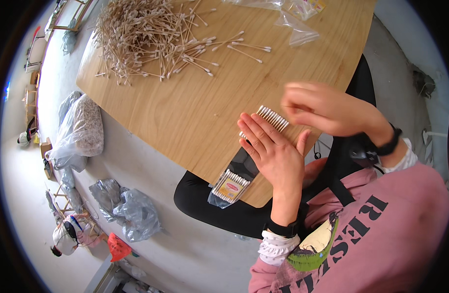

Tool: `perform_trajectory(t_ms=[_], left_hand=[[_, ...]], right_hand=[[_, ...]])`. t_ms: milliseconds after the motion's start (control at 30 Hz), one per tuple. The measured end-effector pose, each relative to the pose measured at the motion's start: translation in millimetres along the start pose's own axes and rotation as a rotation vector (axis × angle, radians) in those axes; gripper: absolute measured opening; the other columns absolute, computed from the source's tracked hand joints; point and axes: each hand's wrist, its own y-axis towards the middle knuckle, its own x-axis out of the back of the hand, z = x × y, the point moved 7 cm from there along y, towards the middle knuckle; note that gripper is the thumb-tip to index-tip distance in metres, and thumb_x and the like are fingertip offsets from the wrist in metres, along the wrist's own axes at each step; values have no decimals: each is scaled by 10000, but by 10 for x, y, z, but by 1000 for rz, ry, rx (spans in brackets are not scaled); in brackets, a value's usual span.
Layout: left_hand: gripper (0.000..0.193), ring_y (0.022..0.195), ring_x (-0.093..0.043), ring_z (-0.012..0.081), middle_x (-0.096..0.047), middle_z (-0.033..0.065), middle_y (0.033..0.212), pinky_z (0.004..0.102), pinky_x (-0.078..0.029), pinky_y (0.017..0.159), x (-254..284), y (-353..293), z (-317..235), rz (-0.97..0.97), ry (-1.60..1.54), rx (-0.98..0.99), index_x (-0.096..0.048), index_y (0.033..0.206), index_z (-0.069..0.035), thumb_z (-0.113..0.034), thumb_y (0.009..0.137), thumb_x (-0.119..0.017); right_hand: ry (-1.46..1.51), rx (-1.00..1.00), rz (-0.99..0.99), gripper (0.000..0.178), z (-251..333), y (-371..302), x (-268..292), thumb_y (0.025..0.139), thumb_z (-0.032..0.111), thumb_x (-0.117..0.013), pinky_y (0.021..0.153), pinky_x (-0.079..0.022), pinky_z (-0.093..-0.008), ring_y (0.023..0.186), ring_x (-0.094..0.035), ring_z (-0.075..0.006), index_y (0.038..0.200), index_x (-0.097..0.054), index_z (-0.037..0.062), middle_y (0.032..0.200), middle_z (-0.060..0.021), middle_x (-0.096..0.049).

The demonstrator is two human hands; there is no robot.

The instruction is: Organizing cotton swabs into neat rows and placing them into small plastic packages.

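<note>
My left hand (pixel 278 158) lies flat on the near part of the table, fingers straight and held together. Under its fingers is a neat row of cotton swabs (pixel 273 118), white tips showing at the far side and by the fingertips. My right hand (pixel 315 107) hovers just right of the row with bent fingers. Motion blurs them, so whether they hold anything is unclear. Near the table's edge, below my left hand, sits a flat pack of cotton swabs (pixel 231 186) with a yellow and red label. A dark flat piece (pixel 242 163) lies between the pack and my hand.
A big heap of loose cotton swabs (pixel 136 39) covers the table's far left, with strays to its right. Clear plastic bags (pixel 297 29) lie at the far edge. Filled bags (pixel 87 127) stand on the floor at left. Another person (pixel 68 237) sits at lower left.
</note>
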Motion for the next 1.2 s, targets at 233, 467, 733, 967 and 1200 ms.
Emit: perform_trajectory(t_ms=[233, 467, 733, 967, 1200], left_hand=[[1174, 1531, -106, 410, -142, 322, 1615, 506, -64, 1231, 64, 14, 6, -5, -51, -17, -167, 1522, 146, -722, 843, -572], [1212, 1534, -92, 412, -145, 322, 1615, 534, -7, 1223, 289, -40, 47, 48, 13, -15, -180, 1518, 150, -745, 810, -591], [1187, 1539, -36, 403, -86, 311, 1628, 514, -10, 1227, 102, -47, 98, 53, -7, -51, -130, 1533, 136, -742, 848, -541], [1192, 1540, -37, 400, -90, 306, 1629, 516, -11, 1227, 66, -46, 105, 48, -20, -52, -136, 1532, 137, -749, 844, -538], [1196, 1539, -53, 400, -104, 306, 1627, 513, -24, 1229, 71, -35, 105, 41, -16, -45, -145, 1529, 138, -754, 838, -541]], right_hand=[[-417, -205, 131, 124, -266, -1146, -513, 867, 131, -662, 638, -473, -415, 755, -606, -320, 895, -559, 68, 854, -115, -560], [-468, -155, -373, 135, -138, -946, -116, 710, 16, -694, 625, -470, -363, 778, -581, -248, 780, -587, 57, 839, -64, -551], [-50, 200, -461, 204, -242, -254, -135, 706, -125, -622, 696, -445, -316, 817, -562, -208, 760, -673, 65, 866, -43, -582], [-43, 193, -497, 192, -398, -174, -258, 681, -124, -624, 699, -450, -317, 823, -548, -202, 701, -650, 65, 852, -20, -576], [-145, 249, -465, 190, -364, -162, -280, 681, -130, -609, 691, -446, -313, 825, -546, -206, 698, -643, 56, 848, -28, -570]])
